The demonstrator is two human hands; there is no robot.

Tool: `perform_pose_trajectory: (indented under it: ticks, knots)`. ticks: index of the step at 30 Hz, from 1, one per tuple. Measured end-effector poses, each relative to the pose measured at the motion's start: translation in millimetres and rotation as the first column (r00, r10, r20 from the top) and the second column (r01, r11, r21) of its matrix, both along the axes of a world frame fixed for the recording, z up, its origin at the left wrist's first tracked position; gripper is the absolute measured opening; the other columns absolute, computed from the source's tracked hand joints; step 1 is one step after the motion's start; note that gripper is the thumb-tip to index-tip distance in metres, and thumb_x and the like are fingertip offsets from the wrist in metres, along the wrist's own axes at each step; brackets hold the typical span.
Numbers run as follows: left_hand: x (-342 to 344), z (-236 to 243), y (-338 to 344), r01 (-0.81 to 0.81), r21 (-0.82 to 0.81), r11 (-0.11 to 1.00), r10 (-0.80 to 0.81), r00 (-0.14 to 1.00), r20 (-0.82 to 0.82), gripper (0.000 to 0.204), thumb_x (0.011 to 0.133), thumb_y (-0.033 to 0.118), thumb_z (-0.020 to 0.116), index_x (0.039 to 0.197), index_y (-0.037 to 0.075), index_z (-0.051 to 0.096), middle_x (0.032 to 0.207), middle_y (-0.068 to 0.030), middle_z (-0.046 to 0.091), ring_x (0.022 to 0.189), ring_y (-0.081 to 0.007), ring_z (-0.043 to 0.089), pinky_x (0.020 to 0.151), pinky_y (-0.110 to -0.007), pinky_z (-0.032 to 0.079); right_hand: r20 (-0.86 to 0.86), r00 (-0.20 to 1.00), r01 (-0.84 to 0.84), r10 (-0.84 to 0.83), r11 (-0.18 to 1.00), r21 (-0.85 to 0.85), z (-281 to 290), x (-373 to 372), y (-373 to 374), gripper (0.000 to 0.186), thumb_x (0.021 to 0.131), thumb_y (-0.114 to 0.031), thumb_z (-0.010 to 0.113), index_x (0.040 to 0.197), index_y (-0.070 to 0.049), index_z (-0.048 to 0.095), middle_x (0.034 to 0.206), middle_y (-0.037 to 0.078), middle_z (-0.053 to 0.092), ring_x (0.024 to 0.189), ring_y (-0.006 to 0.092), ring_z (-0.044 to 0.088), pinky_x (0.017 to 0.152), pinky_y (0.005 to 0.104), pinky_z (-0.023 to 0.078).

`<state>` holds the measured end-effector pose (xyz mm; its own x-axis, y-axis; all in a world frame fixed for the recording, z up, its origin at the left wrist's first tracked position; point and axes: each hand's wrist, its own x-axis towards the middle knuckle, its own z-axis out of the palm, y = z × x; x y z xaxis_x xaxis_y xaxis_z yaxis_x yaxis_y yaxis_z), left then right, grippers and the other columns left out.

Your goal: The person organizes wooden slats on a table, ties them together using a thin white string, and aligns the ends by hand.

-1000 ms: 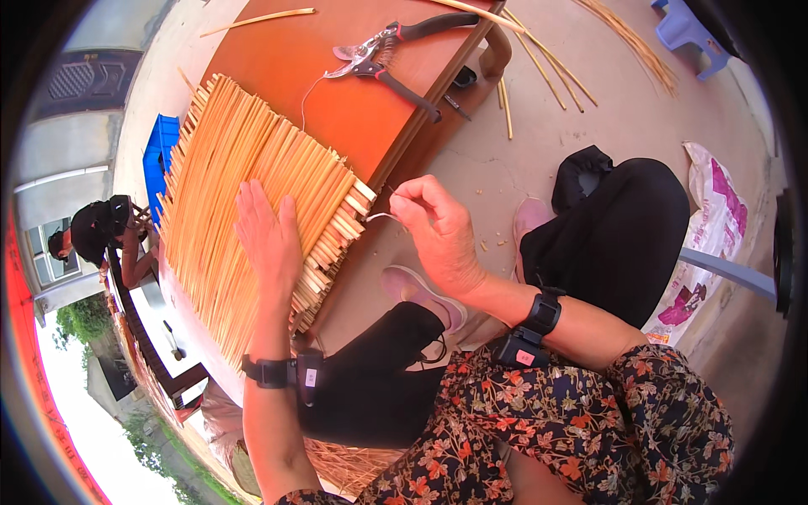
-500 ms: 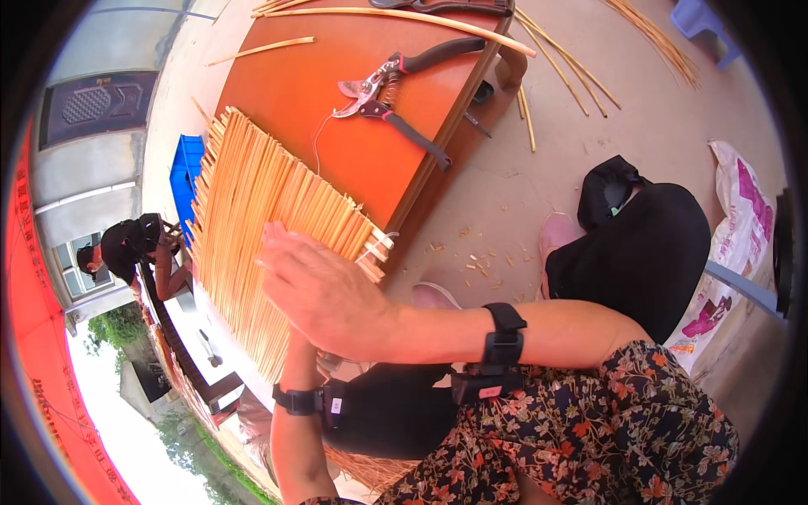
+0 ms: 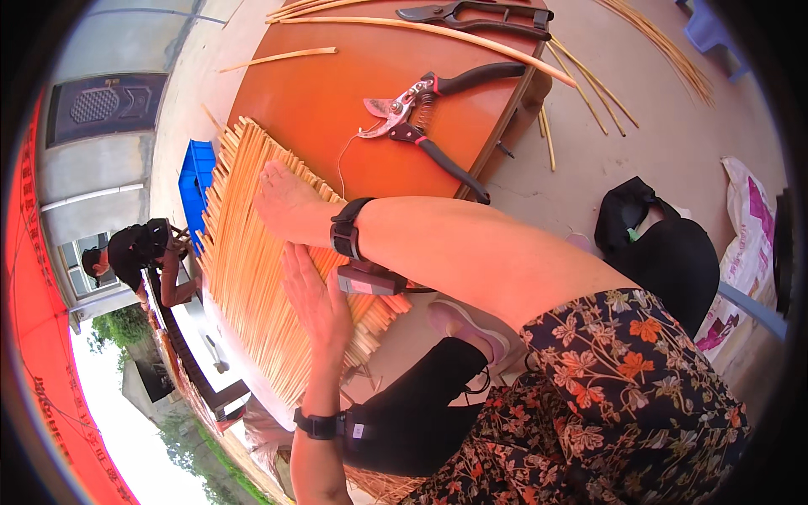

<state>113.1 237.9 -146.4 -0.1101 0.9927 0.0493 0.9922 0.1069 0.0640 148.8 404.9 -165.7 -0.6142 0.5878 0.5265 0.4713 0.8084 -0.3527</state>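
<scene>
My left hand (image 3: 316, 307) lies flat, fingers stretched, on the mat of pale wooden sticks (image 3: 240, 252). My right arm reaches across above it; my right hand (image 3: 284, 202) is bent over the far part of the mat, fingers close together, and whatever they pinch is hidden. Beyond the mat on the orange tabletop (image 3: 320, 93), pruning shears (image 3: 404, 114) with black-and-red handles lie open, a thin pale thread by their blade. A darker cutting tool (image 3: 471, 17) and several loose sticks (image 3: 421, 34) lie further back.
A blue crate (image 3: 195, 172) stands left of the mat. A person in dark clothing (image 3: 135, 257) bends at the far left beside another work surface. A white sack (image 3: 741, 236), a black bag (image 3: 623, 210), a blue plastic stool (image 3: 707, 29) and scattered sticks are on the ground at right.
My right hand has moved from the mat's right edge, where it pinched a white strand, leftward and away from me across the mat. My left hand stays on the mat. The view has shifted.
</scene>
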Motion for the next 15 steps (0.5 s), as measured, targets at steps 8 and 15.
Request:
perform_pose_trajectory:
  ticks: [8, 15]
  knots:
    - [-9, 9, 3, -0.047, -0.042, 0.998, 0.047, 0.999, 0.004, 0.068, 0.101, 0.038, 0.037, 0.156, 0.003, 0.016, 0.162, -0.0187, 0.016, 0.149, -0.0384, 0.014, 0.118, -0.052, 0.009, 0.041, 0.997, -0.059, 0.063, 0.994, -0.094, -5, -19, 6, 0.034, 0.089, -0.023, 0.056, 0.114, 0.001, 0.059, 0.132, 0.032, 0.055, 0.132, 0.0431, 0.047, 0.11, 0.0492, 0.029]
    - [-23, 19, -10, -0.053, -0.066, 0.996, 0.051, 0.998, -0.035, 0.067, 0.102, 0.036, 0.034, 0.155, -0.002, 0.015, 0.161, -0.0217, 0.017, 0.149, -0.038, 0.013, 0.119, -0.049, 0.009, 0.101, 0.992, -0.074, 0.079, 0.996, -0.056, 3, -31, -4, 0.033, 0.089, -0.021, 0.056, 0.114, 0.0, 0.06, 0.133, 0.032, 0.054, 0.132, 0.0439, 0.046, 0.113, 0.0512, 0.026]
